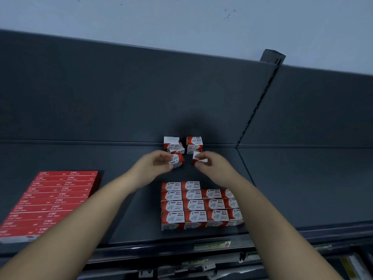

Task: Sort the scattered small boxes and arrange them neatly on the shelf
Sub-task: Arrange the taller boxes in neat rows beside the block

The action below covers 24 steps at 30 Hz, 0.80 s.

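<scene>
Dim, bluish light; both hands motion-blurred, wide-angle bending at edges, soft shadow behind the boxes.

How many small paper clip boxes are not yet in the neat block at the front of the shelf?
5 visible: one in the left hand, one in the right hand, and three loose boxes against the shelf's back wall. More may be hidden behind them.

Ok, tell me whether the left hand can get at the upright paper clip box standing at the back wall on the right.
Probably not right now: the left hand already grips a box, and the right hand sits nearer that upright box.
</scene>
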Motion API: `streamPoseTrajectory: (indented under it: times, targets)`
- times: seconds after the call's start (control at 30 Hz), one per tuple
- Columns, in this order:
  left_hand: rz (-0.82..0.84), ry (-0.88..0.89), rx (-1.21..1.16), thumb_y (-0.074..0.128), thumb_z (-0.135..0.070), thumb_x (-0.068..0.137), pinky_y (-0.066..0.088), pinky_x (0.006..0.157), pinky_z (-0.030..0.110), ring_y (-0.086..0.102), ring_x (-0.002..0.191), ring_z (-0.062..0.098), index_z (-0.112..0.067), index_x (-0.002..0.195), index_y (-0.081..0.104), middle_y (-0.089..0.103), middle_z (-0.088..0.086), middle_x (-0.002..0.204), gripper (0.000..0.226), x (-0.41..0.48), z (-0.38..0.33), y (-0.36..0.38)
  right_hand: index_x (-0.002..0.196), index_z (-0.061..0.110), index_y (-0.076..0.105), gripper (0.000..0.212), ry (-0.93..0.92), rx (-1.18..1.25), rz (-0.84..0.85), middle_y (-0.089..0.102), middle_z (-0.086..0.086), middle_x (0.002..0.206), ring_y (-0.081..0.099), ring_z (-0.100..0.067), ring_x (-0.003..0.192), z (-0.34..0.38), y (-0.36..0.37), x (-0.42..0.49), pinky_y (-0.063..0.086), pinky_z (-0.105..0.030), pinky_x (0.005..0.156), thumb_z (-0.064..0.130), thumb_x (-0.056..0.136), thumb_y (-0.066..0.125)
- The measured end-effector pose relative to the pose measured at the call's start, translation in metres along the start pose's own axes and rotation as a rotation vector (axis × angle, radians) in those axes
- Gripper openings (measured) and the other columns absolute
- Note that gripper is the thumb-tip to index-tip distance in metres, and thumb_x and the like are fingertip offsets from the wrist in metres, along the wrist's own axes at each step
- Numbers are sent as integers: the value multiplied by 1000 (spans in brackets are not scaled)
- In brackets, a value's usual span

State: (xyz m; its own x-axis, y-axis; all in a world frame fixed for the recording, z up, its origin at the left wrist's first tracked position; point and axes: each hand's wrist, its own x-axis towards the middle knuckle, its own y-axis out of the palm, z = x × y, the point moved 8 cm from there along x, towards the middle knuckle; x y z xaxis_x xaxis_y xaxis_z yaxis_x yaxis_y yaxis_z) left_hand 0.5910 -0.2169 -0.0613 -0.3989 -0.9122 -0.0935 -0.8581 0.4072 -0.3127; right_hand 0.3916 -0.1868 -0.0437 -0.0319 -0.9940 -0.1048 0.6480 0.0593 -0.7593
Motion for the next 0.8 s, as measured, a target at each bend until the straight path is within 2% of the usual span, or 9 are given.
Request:
streamPoseTrajectory:
  times: [0.1, 0.17, 0.27, 0.33, 0.43, 0.53, 0.6, 0.7, 0.8]
  targets:
    - [-115, -53, 149, 75, -19, 84, 43, 88, 24, 57, 110, 12, -19, 122, 56, 61, -3, 121, 43, 21, 2, -6, 137, 22, 52, 50, 72, -80, -135, 48, -2, 137, 51, -19, 118, -14, -9, 21, 44, -34, 102, 23, 89, 68]
    - [-135, -125, 170, 78, -23, 81, 40, 86, 25, 54, 109, 12, -16, 131, 48, 57, -1, 123, 59, 31, 9, -3, 140, 20, 49, 57, 111, -148, -110, 46, -6, 141, 48, -26, 124, -25, -2, 31, 42, -40, 106, 24, 87, 70]
    - [-92, -227, 79, 83, -25, 75, 43, 83, 23, 56, 107, 14, -12, 136, 40, 58, 0, 123, 76, 42, 24, 11, 144, 18, 43, 60, 178, -197, -32, 39, -5, 148, 41, -29, 130, -37, 11, 36, 37, -39, 110, 24, 89, 68]
    - [-101, -275, 152, 85, -27, 72, 46, 92, 31, 56, 114, 18, -13, 137, 40, 59, 3, 128, 80, 47, 35, 15, 141, 19, 43, 58, 196, -158, -53, 40, -4, 146, 42, -27, 129, -40, 14, 35, 40, -38, 107, 20, 89, 68]
    - [-149, -261, 344, 84, -31, 73, 45, 101, 40, 53, 120, 23, -17, 129, 50, 59, 2, 129, 67, 52, 38, 12, 125, 19, 51, 41, 175, -157, -110, 47, -3, 136, 49, -23, 118, -38, 12, 34, 47, -35, 96, 19, 88, 69]
    - [-120, -235, 317, 85, -32, 72, 47, 93, 34, 56, 114, 19, -17, 121, 56, 60, -2, 122, 58, 51, 35, 14, 112, 20, 55, 33, 172, -93, -129, 51, -1, 125, 52, -15, 103, -40, 9, 32, 45, -21, 75, 29, 86, 74]
    - [-82, -207, 259, 87, -32, 69, 49, 93, 34, 59, 109, 17, -18, 115, 60, 63, -2, 118, 55, 50, 32, 16, 106, 22, 55, 36, 173, -38, -120, 53, 2, 117, 51, -11, 98, -40, 6, 28, 39, -17, 65, 37, 82, 77]
    - [-62, -136, 172, 86, -20, 71, 49, 86, 24, 60, 107, 15, -18, 112, 61, 65, -4, 112, 48, 45, 23, 16, 108, 23, 54, 40, 161, 108, -99, 55, 6, 110, 54, -11, 98, -40, 1, 22, 42, -18, 67, 36, 79, 79]
    - [-104, -40, 63, 77, -6, 80, 41, 75, 9, 57, 109, 9, -19, 117, 60, 63, -8, 113, 43, 36, 4, 11, 110, 22, 58, 30, 164, 474, -115, 61, 1, 115, 62, -16, 104, -44, -6, 11, 55, -27, 83, 20, 85, 75]
